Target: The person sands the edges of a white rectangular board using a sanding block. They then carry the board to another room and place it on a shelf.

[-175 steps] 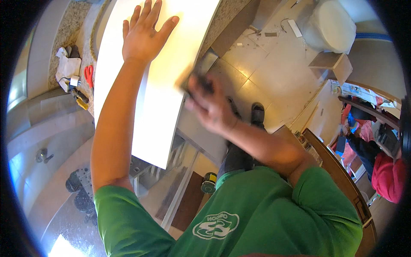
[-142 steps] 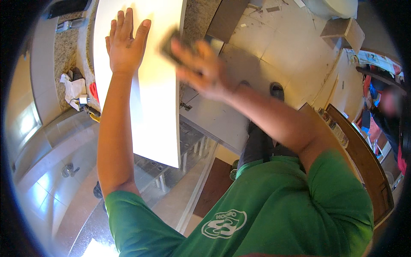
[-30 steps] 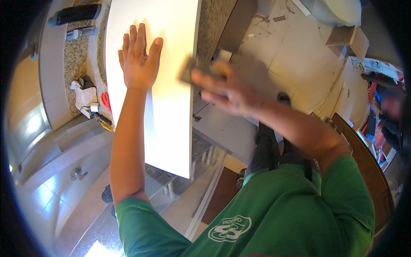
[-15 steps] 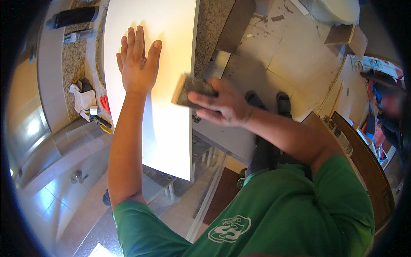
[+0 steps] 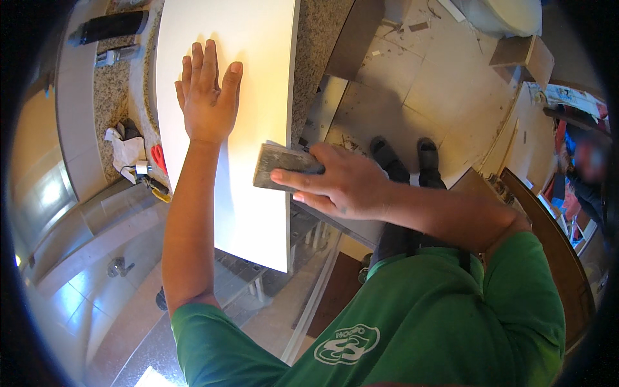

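A long white board (image 5: 255, 97) lies across a speckled granite counter (image 5: 319, 45), its near end overhanging. My left hand (image 5: 207, 97) rests flat on the board with fingers spread, pressing it down. My right hand (image 5: 338, 182) grips a grey rectangular block (image 5: 274, 166) and holds it against the board's right edge, about halfway along.
Red-handled pliers (image 5: 157, 158), a white rag (image 5: 127, 149) and a dark cylinder (image 5: 109, 26) lie on the counter to the left. My feet in dark shoes (image 5: 403, 155) stand on a dusty tiled floor. A wooden frame (image 5: 548, 226) and another person (image 5: 583, 174) are at the right.
My right hand has slid the block nearer along the board's right edge, after several strokes back and forth. My left hand has stayed flat on the board.
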The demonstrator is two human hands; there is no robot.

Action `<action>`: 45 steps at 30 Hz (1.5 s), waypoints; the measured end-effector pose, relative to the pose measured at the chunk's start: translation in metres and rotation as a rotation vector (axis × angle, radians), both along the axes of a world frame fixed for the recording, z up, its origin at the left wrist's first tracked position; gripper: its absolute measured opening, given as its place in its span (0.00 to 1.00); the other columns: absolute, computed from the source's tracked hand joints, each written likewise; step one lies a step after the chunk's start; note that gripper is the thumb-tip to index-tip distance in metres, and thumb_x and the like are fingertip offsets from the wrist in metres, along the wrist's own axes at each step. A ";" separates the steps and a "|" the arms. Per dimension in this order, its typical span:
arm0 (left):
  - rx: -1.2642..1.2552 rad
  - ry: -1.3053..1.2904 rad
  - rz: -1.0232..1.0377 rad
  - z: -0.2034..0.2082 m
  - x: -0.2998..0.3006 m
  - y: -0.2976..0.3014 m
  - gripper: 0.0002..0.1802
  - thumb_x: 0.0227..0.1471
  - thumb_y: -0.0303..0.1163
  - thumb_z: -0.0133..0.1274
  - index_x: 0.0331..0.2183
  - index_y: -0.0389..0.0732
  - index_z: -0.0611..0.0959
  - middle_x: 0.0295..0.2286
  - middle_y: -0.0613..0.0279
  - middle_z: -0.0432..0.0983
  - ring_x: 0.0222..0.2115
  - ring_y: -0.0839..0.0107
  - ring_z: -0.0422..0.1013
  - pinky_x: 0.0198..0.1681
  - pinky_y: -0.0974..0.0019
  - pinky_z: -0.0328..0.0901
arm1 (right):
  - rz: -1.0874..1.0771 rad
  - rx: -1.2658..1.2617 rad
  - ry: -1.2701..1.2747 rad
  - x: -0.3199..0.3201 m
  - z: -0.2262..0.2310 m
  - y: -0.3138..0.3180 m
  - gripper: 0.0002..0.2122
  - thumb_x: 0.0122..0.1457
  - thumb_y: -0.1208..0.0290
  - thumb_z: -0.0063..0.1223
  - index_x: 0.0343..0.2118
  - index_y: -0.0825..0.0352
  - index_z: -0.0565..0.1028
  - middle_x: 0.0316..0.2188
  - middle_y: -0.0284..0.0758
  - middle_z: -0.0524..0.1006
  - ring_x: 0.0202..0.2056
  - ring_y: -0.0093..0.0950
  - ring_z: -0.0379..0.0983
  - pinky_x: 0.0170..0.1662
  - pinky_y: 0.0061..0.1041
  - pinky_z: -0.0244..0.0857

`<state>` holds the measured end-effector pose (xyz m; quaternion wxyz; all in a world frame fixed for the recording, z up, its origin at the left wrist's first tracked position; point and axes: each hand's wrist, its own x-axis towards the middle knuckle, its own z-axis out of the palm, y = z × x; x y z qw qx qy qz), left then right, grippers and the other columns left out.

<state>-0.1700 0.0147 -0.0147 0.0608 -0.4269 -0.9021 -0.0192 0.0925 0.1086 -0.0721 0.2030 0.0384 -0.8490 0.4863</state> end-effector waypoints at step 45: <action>-0.028 -0.002 0.025 0.005 0.006 0.004 0.42 0.63 0.64 0.41 0.69 0.50 0.62 0.69 0.52 0.52 0.71 0.50 0.43 0.72 0.41 0.34 | -0.340 -0.227 0.162 -0.106 -0.045 0.108 0.29 0.68 0.49 0.48 0.71 0.49 0.61 0.48 0.48 0.74 0.39 0.39 0.72 0.44 0.42 0.69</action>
